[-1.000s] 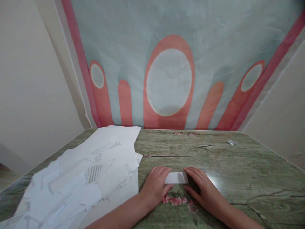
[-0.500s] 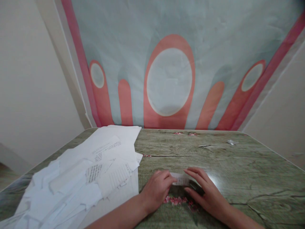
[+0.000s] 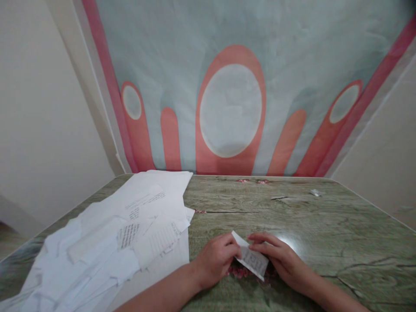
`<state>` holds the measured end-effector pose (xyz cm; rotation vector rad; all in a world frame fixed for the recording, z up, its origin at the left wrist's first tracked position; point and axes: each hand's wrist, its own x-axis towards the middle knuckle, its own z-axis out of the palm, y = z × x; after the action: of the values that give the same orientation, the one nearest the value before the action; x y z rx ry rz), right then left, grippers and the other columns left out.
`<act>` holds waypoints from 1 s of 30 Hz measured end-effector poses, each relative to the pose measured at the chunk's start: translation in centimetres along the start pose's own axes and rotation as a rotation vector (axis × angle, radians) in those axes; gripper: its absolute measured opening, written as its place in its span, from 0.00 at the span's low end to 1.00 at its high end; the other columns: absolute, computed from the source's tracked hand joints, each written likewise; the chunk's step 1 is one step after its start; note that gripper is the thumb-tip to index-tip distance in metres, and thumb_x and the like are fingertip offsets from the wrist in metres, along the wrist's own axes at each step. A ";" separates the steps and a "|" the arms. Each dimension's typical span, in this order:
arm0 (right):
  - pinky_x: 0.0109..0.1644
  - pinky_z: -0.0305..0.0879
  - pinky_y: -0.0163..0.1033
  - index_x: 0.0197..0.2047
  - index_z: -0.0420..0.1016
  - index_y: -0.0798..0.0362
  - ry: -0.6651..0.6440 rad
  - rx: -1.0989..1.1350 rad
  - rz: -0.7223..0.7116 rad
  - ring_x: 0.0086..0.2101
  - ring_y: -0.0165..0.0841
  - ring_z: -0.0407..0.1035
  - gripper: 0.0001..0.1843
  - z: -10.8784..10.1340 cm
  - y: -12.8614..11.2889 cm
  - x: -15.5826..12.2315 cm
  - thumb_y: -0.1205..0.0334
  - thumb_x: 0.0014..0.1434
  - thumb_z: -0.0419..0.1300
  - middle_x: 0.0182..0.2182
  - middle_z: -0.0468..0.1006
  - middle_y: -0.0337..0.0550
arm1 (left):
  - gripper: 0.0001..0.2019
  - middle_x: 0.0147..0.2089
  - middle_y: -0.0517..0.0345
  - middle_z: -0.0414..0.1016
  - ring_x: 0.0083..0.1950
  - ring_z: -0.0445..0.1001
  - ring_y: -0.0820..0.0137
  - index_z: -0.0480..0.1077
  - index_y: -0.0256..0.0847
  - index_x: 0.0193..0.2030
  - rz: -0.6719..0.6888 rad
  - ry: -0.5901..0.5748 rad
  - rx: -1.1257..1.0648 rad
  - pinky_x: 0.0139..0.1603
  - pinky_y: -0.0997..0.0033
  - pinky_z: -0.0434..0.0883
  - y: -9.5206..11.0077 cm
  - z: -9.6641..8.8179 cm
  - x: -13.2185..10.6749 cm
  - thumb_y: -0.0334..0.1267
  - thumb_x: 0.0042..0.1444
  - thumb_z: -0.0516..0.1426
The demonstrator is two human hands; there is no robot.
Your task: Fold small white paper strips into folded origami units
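A small piece of folded paper (image 3: 254, 259) with printed marks is held tilted above the table, its lower right corner pointing down. My left hand (image 3: 218, 255) is closed, pinching the paper's left end between thumb and bent fingers. From the right, the fingertips of my right hand (image 3: 280, 256) rest on the upper edge of the paper; its thumb is hidden behind the sheet. Close by on the left lies a wide heap of white papers (image 3: 97, 242), some with writing or print, reaching under my left forearm.
The wood-patterned table (image 3: 325, 229) has pink flower prints and crack-like lines. A small shiny scrap (image 3: 315, 193) lies at the far right. Behind the table's back edge hangs a blue-grey sheet (image 3: 286, 52) with coral shapes, and pale walls stand at both sides.
The paper has turned from nearly level to tilted, showing more of its printed face and a raised left corner. My right fingers have drawn together at its upper edge.
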<state>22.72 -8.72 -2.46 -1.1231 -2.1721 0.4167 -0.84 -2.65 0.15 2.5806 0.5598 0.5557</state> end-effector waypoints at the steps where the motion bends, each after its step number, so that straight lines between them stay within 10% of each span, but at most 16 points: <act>1: 0.51 0.64 0.42 0.54 0.68 0.42 -0.001 0.000 0.003 0.51 0.35 0.63 0.22 0.0 0.1 0.1 0.71 0.62 0.45 0.52 0.68 0.47 | 0.10 0.39 0.58 0.68 0.40 0.67 0.71 0.68 0.40 0.37 0.012 0.004 -0.022 0.42 0.76 0.64 0.0 0.0 0.0 0.23 0.53 0.50; 18: 0.44 0.64 0.46 0.47 0.74 0.44 -0.085 -0.209 -0.151 0.43 0.38 0.67 0.17 -0.3 -0.2 0.8 0.70 0.60 0.51 0.42 0.76 0.45 | 0.06 0.40 0.55 0.71 0.46 0.67 0.66 0.69 0.42 0.41 0.083 0.009 0.198 0.52 0.64 0.61 0.7 -0.2 0.0 0.35 0.57 0.54; 30: 0.40 0.64 0.38 0.33 0.72 0.51 -0.062 0.059 0.212 0.35 0.33 0.67 0.15 -0.3 -0.9 1.4 0.56 0.65 0.47 0.31 0.73 0.42 | 0.11 0.35 0.56 0.72 0.37 0.70 0.71 0.72 0.38 0.31 -0.145 0.035 0.058 0.39 0.74 0.64 0.4 0.1 0.2 0.37 0.61 0.51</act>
<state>21.75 -8.13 -1.19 -1.3283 -2.0867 0.6120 -0.55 -2.93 0.29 2.5624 0.7789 0.5434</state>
